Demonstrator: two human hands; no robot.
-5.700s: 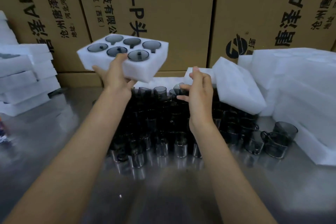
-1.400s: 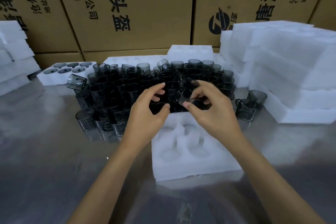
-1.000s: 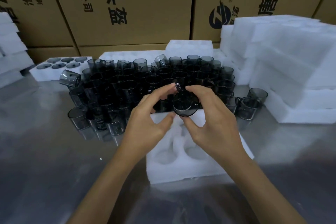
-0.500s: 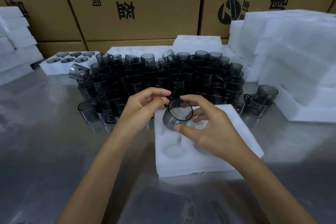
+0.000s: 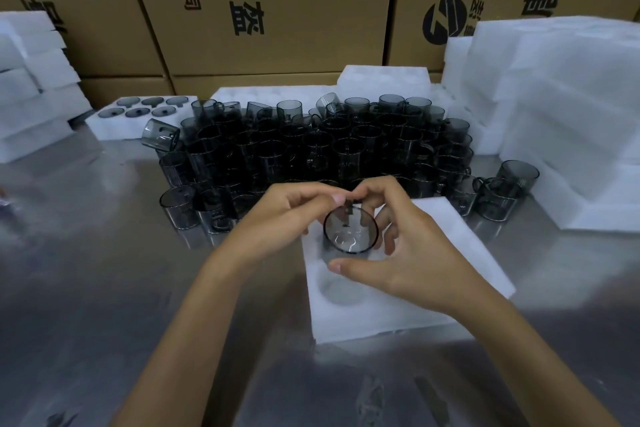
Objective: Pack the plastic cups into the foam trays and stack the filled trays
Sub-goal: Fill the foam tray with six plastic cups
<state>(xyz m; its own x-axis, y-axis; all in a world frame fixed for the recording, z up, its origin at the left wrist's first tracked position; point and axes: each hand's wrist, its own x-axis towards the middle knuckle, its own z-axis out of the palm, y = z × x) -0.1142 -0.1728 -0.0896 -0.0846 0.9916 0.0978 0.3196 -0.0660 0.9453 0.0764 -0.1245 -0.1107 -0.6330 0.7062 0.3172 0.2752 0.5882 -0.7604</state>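
On bench [image 5: 86,288]: shiny metal, foam tray [image 5: 450,253], massed smoky cups [image 5: 311,149]
Behind: cardboard cartons [image 5: 277,10], foam stacks [image 5: 571,97]
Grip: right hand [image 5: 408,253] and left hand [image 5: 280,215] both pinching one cup [image 5: 349,230]

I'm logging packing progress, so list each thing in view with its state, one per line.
Smoky plastic cup: held by both hands, over a cavity in the near tray, not seated.
Near foam tray: on the table, visible cavities empty.
Far-left foam tray: filled, six cups in it.
Loose cups: mostly upright, one tipped over.
Left hand: pinching the cup.
Right hand: gripping the cup.
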